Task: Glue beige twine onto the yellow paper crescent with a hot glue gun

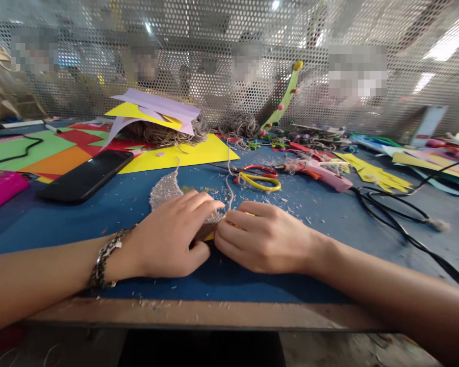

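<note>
Working yarn (231,196) at fuzzy grey pc. (214,218), near side of scissors (259,178) — pinching pc. w/ L hand (162,234), yarn w/ R hand (262,237); calls for steady hold.

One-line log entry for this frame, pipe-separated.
left hand: on gray yarn-covered piece | right hand: beside left, at gray yarn | scissors: on table

Grey piece (164,189) partly covered, magenta case (3,190) cut off
</note>
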The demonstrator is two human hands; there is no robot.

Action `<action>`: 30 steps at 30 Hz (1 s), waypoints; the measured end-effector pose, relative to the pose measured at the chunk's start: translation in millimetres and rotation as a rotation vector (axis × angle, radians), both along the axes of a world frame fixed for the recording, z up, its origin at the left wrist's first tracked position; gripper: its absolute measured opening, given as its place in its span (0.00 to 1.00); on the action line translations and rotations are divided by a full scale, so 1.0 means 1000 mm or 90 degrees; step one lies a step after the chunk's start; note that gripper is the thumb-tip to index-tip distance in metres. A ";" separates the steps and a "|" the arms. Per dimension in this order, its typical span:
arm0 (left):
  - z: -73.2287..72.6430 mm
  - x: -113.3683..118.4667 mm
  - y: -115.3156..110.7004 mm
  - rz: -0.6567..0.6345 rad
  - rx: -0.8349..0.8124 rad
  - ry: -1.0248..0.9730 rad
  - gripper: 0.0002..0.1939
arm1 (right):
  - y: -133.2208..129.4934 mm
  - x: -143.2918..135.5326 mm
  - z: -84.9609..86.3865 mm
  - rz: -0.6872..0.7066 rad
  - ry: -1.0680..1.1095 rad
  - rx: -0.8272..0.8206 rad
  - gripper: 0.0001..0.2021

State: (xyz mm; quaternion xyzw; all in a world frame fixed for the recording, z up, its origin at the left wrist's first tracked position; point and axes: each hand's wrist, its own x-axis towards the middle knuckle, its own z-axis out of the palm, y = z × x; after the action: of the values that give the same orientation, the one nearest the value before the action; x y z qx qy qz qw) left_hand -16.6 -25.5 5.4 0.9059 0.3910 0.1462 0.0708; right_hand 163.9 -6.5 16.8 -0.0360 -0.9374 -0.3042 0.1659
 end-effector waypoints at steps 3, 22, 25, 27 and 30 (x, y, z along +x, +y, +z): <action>0.000 -0.006 0.002 -0.015 -0.031 -0.018 0.26 | 0.001 0.003 0.002 -0.007 0.001 0.005 0.12; 0.001 -0.006 0.003 -0.048 -0.023 -0.002 0.19 | 0.001 0.003 0.002 -0.012 -0.009 -0.012 0.13; 0.000 -0.005 0.001 -0.046 -0.019 -0.011 0.17 | 0.001 0.002 0.002 -0.007 -0.008 -0.014 0.12; 0.000 -0.004 0.000 -0.044 -0.021 -0.015 0.17 | 0.000 0.002 0.001 -0.004 -0.006 -0.016 0.12; 0.000 -0.003 -0.002 -0.044 -0.025 -0.019 0.17 | 0.000 0.001 0.001 -0.006 -0.007 -0.020 0.13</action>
State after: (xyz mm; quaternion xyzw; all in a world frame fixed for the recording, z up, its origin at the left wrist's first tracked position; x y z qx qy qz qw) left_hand -19.6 -27.3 5.2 0.9151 0.3612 0.1491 0.0996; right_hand 164.7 -6.4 17.9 -0.0414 -0.9429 -0.2901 0.1584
